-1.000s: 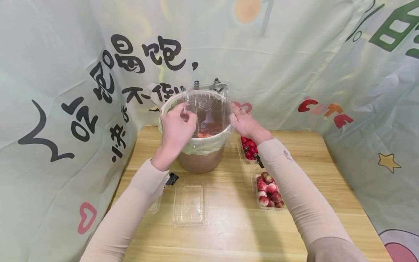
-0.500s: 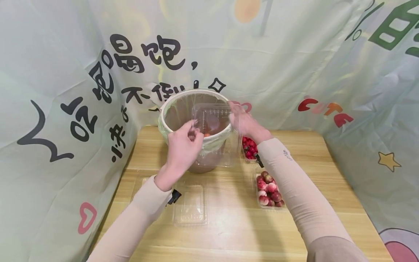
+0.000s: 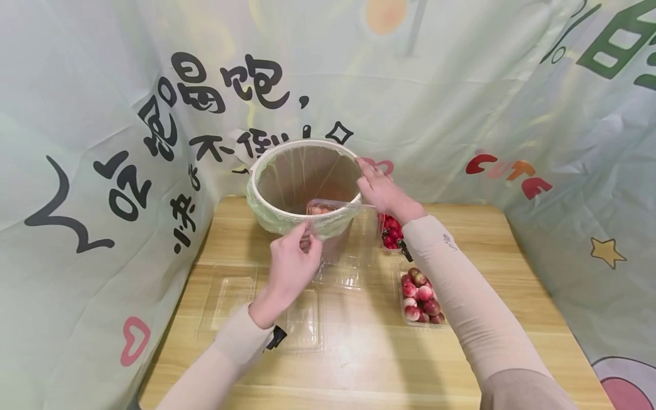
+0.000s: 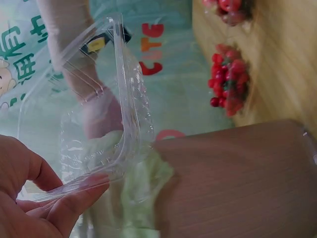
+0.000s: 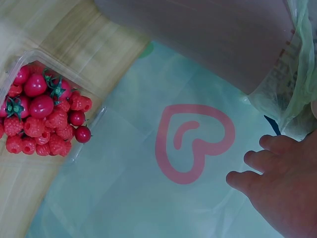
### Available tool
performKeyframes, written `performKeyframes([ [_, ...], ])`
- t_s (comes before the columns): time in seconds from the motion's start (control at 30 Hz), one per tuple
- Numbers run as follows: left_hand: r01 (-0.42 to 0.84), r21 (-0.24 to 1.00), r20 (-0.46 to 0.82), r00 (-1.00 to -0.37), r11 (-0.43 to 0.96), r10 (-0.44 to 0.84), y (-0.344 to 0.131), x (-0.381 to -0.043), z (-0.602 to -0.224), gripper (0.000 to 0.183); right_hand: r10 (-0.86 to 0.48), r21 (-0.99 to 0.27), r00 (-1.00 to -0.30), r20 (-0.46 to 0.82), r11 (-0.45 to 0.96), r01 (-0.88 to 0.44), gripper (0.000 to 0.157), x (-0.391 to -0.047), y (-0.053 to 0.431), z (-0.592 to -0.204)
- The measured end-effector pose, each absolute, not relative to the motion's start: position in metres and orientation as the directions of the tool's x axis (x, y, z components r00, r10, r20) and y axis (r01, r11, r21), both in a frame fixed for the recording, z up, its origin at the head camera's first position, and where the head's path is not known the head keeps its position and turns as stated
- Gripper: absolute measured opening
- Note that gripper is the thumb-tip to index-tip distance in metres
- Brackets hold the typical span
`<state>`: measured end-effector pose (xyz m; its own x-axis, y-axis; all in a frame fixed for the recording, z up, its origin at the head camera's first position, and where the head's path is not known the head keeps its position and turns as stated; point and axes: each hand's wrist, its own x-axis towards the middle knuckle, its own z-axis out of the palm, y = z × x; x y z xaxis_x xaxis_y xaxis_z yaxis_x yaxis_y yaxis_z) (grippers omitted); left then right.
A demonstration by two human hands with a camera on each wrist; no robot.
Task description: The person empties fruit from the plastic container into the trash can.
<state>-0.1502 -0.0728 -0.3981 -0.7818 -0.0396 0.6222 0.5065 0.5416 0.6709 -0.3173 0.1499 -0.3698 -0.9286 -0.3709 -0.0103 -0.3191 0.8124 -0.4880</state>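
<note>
My left hand (image 3: 289, 262) pinches the edge of a clear plastic clamshell box (image 4: 121, 94) between thumb and fingers, in front of the bin. In the head view the box hangs tilted and see-through, its outline hard to follow. The brown waste bin (image 4: 223, 183) has a pale rim (image 3: 302, 142) and a light green bag (image 3: 271, 222) folded over it. At the rim's right side rests my right hand (image 3: 381, 193), its fingers fairly straight. The right wrist view shows those fingertips (image 5: 242, 178) holding nothing visible; the thumb is mostly hidden. Something orange-red lies inside the bin.
Right of the bin stands a clear punnet of raspberries and small tomatoes (image 5: 42, 119). Nearer is a box of red-and-white round fruit (image 3: 422, 299). Two clear plastic trays (image 3: 304, 327) lie at the front left. Printed cloth walls (image 3: 435, 114) enclose the wooden table (image 3: 369, 353).
My left hand has come down and toward me, bringing the clear box from above the bin's opening to its front. The right hand has stayed at the rim.
</note>
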Motion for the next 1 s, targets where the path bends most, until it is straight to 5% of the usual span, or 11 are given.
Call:
performKeyframes([
  [0.7,0.385,0.756,0.481,-0.875,0.529,-0.052,-0.059,-0.14,-0.456,0.021,-0.371,-0.475,-0.928,-0.015,0.82,-0.32,0.069,-0.319,0.15,-0.369],
  [1.0,0.247,0.831,0.287,-0.958,0.498,-0.003,-0.049,-0.135,-0.487,0.035,-0.373,-0.474,-0.928,-0.013,0.819,-0.323,0.07,-0.318,0.149,-0.369],
])
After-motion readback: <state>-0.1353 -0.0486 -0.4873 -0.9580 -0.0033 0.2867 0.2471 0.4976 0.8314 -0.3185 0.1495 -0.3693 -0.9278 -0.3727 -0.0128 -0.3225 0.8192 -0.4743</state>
